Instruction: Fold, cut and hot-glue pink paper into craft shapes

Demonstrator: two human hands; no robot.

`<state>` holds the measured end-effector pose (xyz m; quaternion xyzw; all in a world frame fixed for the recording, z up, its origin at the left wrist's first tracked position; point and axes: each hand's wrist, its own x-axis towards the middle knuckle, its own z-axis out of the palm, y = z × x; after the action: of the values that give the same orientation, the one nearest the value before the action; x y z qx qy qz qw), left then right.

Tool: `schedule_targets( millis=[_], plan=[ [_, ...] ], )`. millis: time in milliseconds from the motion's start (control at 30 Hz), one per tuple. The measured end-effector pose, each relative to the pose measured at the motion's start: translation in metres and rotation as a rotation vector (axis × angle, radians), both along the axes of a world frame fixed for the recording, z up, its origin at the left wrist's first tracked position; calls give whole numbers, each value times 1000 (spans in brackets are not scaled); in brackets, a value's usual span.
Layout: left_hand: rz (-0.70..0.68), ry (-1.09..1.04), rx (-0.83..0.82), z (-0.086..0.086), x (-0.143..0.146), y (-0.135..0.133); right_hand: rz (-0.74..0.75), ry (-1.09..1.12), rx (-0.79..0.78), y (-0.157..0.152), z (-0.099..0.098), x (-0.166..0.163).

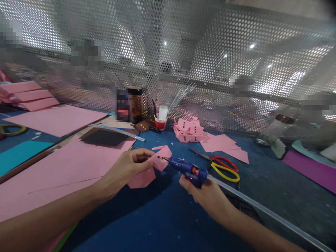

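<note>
From where I stand: left hand pinches folded pink paper mid-table, some fingers hidden; right hand grips blue glue gun, nozzle contact unclear, glue stick cut off near right; blue tabletop spreads between forearms.

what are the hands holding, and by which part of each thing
The right hand grips the glue gun by its handle, below the body; the left hand pinches the pink paper by its left side.

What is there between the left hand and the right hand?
In the head view, the pink paper pinched by the left hand and the blue glue gun gripped by the right hand, pointing at that paper, lie between them.
</note>
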<state>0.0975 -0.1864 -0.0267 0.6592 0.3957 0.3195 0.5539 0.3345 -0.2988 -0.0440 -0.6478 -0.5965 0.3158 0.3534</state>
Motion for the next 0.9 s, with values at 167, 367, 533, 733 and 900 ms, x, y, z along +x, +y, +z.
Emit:
schedule_targets(
  millis=[167, 367, 533, 733, 900],
  plan=[
    [4, -12, -19, -1, -3, 0, -96, 23, 22, -1, 2, -1],
    [15, 42, 34, 1, -7, 4, -66, 149, 3, 0, 6, -4],
    [61, 71, 126, 0, -10, 15, -70, 128, 19, 3, 3, -4],
    [76, 172, 216, 0, -15, 19, -41, 92, 88, -1, -6, -5],
    [107, 211, 230, -1, -16, 21, 1, 48, 162, -3, -9, -2]
  ],
)
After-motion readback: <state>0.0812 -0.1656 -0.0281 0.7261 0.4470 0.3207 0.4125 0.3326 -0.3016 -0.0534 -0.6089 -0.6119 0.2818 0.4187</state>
